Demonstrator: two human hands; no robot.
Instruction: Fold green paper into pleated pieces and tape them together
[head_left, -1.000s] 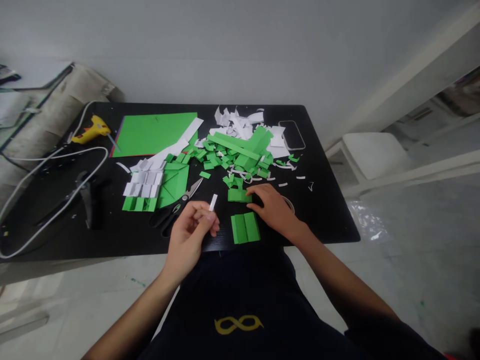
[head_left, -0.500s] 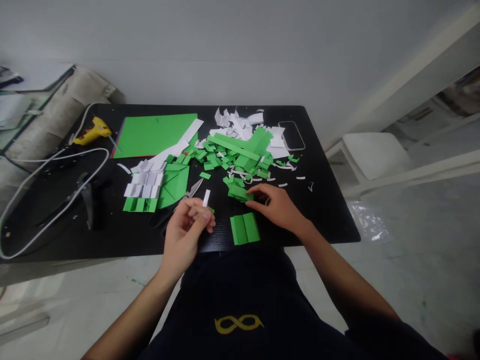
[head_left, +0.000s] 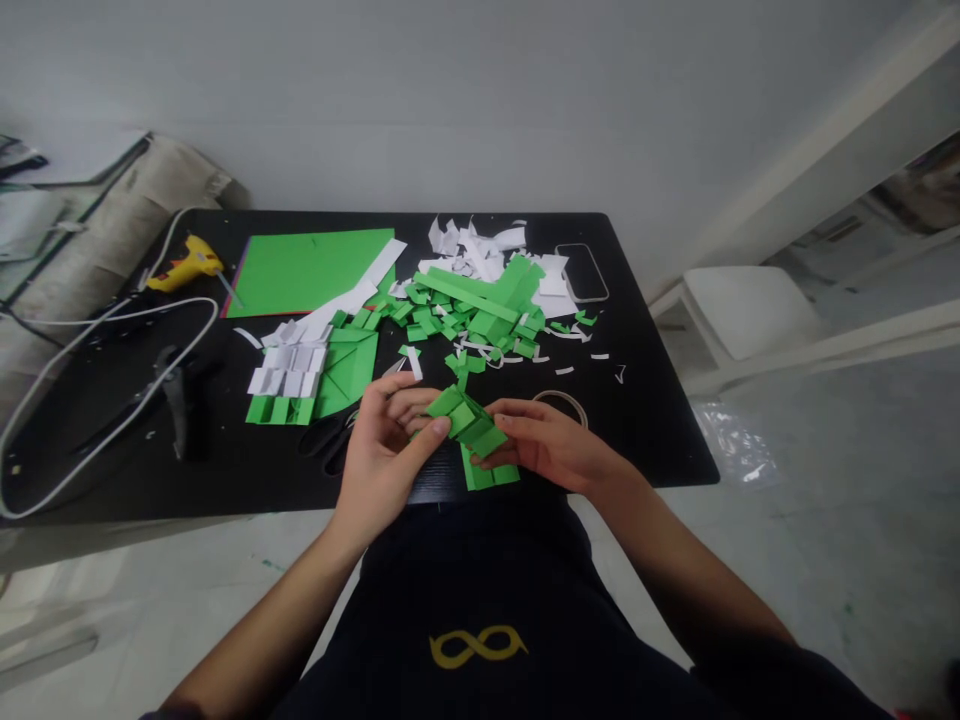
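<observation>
Creases are the weak spot here. Both hands grip the pleated green paper piece [head_left: 463,420] by its ends, just nearer than the scrap pile [head_left: 480,300]. The left hand [head_left: 379,445] has its thumb pressed on top, and the right hand [head_left: 551,448] is closed on the far end. Too hard a squeeze would likely flatten the folds. A slack hold could drop it onto the second green piece [head_left: 495,472], nearer still than the pile. Any glue on it is too small to tell.
</observation>
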